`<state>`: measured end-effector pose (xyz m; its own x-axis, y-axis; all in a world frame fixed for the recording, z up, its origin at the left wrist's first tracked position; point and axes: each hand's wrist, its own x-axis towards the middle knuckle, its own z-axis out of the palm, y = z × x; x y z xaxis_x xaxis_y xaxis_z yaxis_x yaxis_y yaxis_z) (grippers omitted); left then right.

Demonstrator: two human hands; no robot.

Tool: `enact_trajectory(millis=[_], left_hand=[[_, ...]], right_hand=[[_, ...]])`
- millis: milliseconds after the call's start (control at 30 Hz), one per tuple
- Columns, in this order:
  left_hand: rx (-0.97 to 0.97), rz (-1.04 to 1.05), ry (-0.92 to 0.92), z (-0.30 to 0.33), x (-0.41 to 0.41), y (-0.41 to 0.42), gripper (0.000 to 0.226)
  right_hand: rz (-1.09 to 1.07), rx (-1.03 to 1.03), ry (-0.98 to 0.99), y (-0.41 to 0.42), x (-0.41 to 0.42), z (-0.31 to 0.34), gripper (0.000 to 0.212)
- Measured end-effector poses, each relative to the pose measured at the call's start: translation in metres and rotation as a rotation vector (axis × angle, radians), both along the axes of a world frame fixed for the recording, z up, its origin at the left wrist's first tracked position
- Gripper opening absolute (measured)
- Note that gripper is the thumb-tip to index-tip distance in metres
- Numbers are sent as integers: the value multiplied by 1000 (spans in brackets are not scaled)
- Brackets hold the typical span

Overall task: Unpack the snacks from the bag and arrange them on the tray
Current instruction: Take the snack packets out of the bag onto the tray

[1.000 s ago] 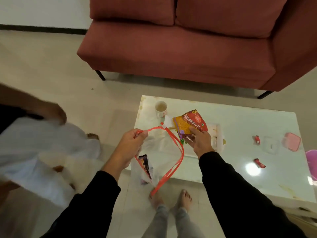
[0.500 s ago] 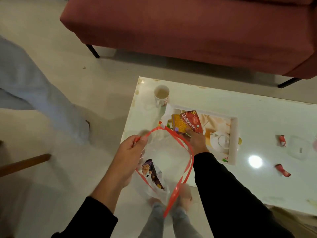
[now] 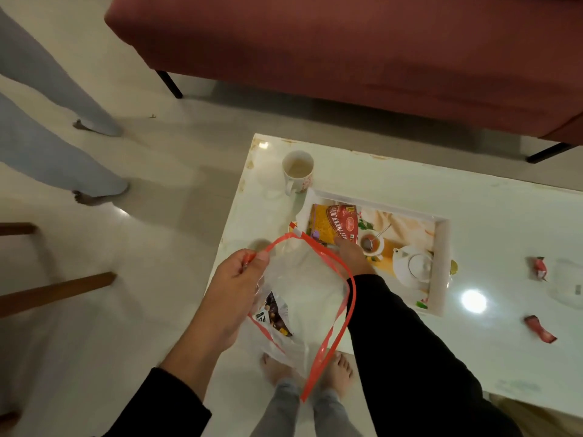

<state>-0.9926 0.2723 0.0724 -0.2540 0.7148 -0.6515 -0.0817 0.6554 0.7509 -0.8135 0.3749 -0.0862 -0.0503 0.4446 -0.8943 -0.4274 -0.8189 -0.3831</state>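
My left hand [image 3: 235, 288] grips the red rim of a clear plastic bag [image 3: 303, 288] and holds its mouth wide over the table's near-left edge. A dark snack packet [image 3: 273, 316] lies inside the bag. My right hand [image 3: 350, 255] holds the lower edge of a yellow and red snack packet [image 3: 334, 223], which lies flat in the left end of the white tray [image 3: 441, 263]. The tray has a printed teapot and teacup picture. The bag partly hides my right hand.
A white mug [image 3: 298, 171] stands at the table's [image 3: 489, 222] far left corner beside the tray. Two small red wrappers [image 3: 539, 268] [image 3: 539, 329] lie to the right. A red sofa [image 3: 347, 42] is behind; another person's legs [image 3: 47, 146] stand at left.
My right hand has brought the yellow and red packet down from above the bag and laid it flat in the tray's left end. The camera tilted down. The left hand kept its hold on the bag.
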Motion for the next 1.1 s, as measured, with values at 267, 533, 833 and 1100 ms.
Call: enact_trajectory(millis=[267,533,833,1100], left_hand=[[68,-21,-12,48,9,-8,23],[193,-32,70,119,24,-27,23],[329,-118,112,186,50,-57,24],[469,-179,54,229,62,-67,23]], right_hand=[[40,264,-102,4,34,129,8],[998,719,-50,-59,23,357,16],[1806,550,-911,-108,-47,318,23],[870,588,-579,-130,-43,332,44]])
